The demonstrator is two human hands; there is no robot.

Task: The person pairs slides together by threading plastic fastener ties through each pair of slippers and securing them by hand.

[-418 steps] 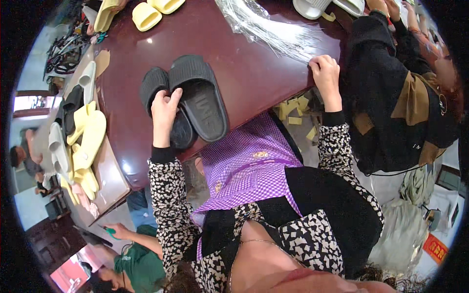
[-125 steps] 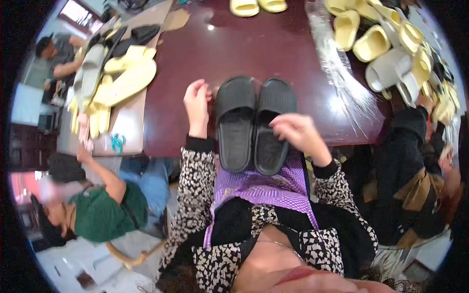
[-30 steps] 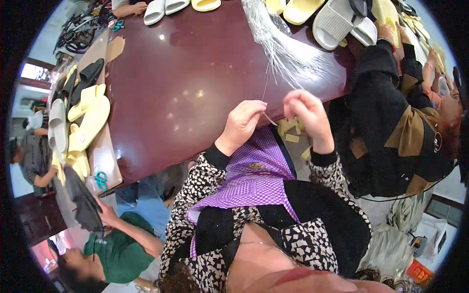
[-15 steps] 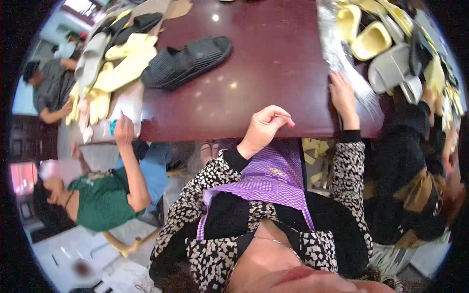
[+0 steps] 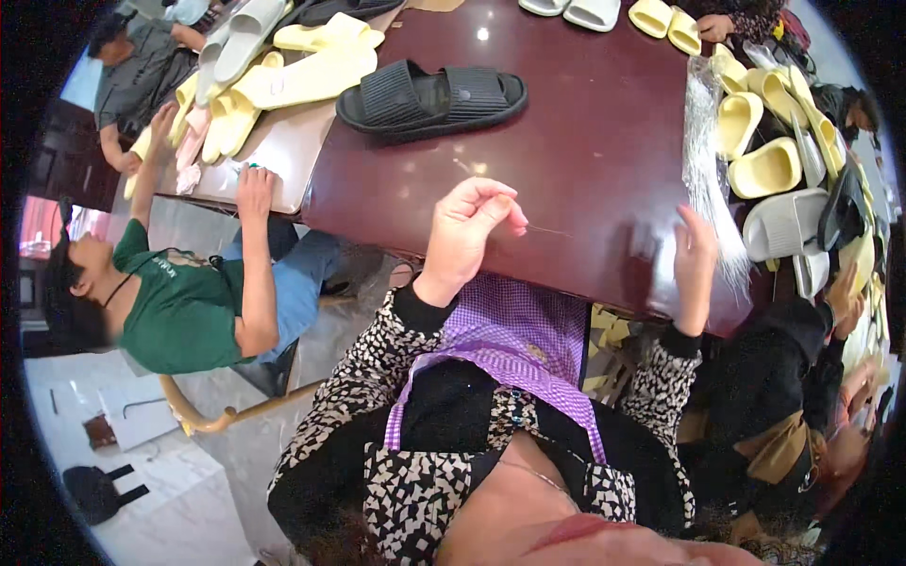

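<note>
Head view, ctr: pinching thin strand (image 5: 547, 229) in L hand (image 5: 475, 226) fingertips, prob. for its fineness. Holding R hand (image 5: 696, 259) half-wide, empty-looking, nr wire bundle (image 5: 706, 170) at right, prob. for quick reach. Upper ctr, on worktop (image 5: 595, 132): black slippers (image 5: 429, 102).

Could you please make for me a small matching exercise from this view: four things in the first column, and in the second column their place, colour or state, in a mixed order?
Column one
1. left hand
2. right hand
3. black slippers
4. apron

Column two
A. purple and checked
B. on the dark red table, beyond the left hand
C. pinching a thin strand
D. open, near the silvery bundle

Right pairs: 1-C, 2-D, 3-B, 4-A
</note>
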